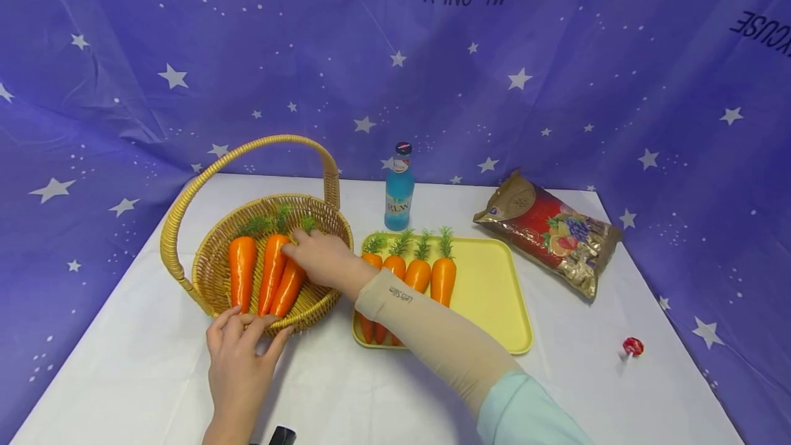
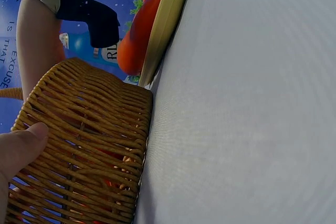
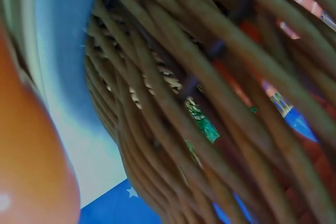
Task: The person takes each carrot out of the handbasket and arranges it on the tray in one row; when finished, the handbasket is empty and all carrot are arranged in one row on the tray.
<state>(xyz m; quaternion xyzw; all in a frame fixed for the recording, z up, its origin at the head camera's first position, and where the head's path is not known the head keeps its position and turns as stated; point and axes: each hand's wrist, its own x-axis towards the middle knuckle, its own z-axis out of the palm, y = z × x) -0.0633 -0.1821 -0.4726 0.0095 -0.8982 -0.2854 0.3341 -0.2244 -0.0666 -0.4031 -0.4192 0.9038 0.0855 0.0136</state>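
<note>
Three orange carrots with green tops lie in a wicker basket (image 1: 207, 273): a left carrot (image 1: 242, 273), a middle carrot (image 1: 272, 270) and a right carrot (image 1: 289, 288). My right hand (image 1: 321, 259) reaches over the basket's right side and holds the right carrot near its leafy end, covering part of it. At the front rim, my left hand (image 1: 241, 362) grips the basket, fingertips on the edge; in the left wrist view its thumb (image 2: 29, 142) presses the outer weave. The right wrist view is filled mostly by the basket's woven side (image 3: 173, 93).
A yellow tray (image 1: 488, 294) right of the basket bears several carrots (image 1: 443, 280), partly behind my right forearm. Behind it stands a blue bottle (image 1: 399, 191). A red and gold snack bag (image 1: 550, 232) lies at the back right, and a red lollipop (image 1: 633, 347) lies farther forward.
</note>
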